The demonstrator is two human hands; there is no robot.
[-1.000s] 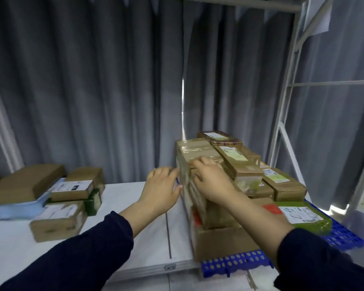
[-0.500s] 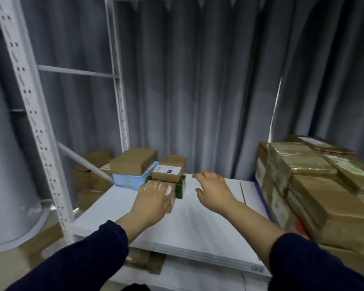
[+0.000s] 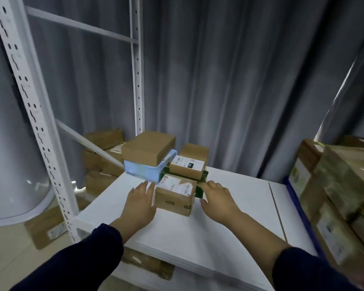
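1. Front cardboard box (image 3: 174, 197) sits on the white shelf board (image 3: 198, 232), near its back-left corner, with two white labels on top. It is the nearest of six boxes in that cluster.
2. Left hand (image 3: 141, 203) – fingers straight and relaxed, laid along the box's left side and clasping nothing.
3. Right hand (image 3: 216, 198) – fingers stretched forward and slightly bent, just beside the box's right side. The tips are on the near end of the green box (image 3: 203, 180). No closed grasp is visible.
4. The other five in the cluster:
   - one green box directly behind the front one
   - one labelled brown box (image 3: 187, 168) on top of the green one
   - one plain brown box (image 3: 194, 151) behind that
   - one light blue box (image 3: 144, 171) to the left
   - one brown box (image 3: 148, 151) stacked on the blue one
5. Two white perforated rack uprights (image 3: 29, 101) stand left of the shelf.
6. Several cartons (image 3: 103, 139) lie on the floor behind the uprights. They are too blurred to count.
7. A stack of taped cartons (image 3: 334, 185) is at the right edge, well apart from the cluster.
8. A grey curtain (image 3: 240, 80) hangs behind everything.
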